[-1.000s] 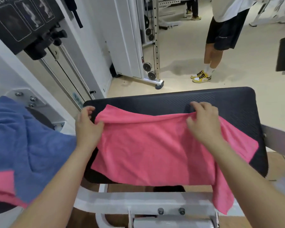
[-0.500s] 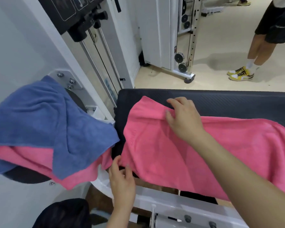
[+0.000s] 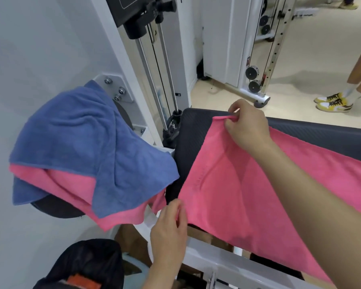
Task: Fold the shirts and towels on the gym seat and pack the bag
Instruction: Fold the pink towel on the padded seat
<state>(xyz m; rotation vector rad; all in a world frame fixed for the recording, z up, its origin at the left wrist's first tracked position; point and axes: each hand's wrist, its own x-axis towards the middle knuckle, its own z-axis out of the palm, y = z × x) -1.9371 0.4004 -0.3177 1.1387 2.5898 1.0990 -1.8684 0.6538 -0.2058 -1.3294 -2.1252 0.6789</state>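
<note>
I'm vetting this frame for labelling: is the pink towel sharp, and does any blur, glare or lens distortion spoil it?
Head view: soft, even light, no glare on the pink towel, its creases readable; head view: the blue towel and the bag at lower left look slightly soft; head view: the wide-angle lens tilts the guide rods.

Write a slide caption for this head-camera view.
The right hand and left hand pinch the end corners of a pink towel on the black seat; a blue towel hangs alongside.
</note>
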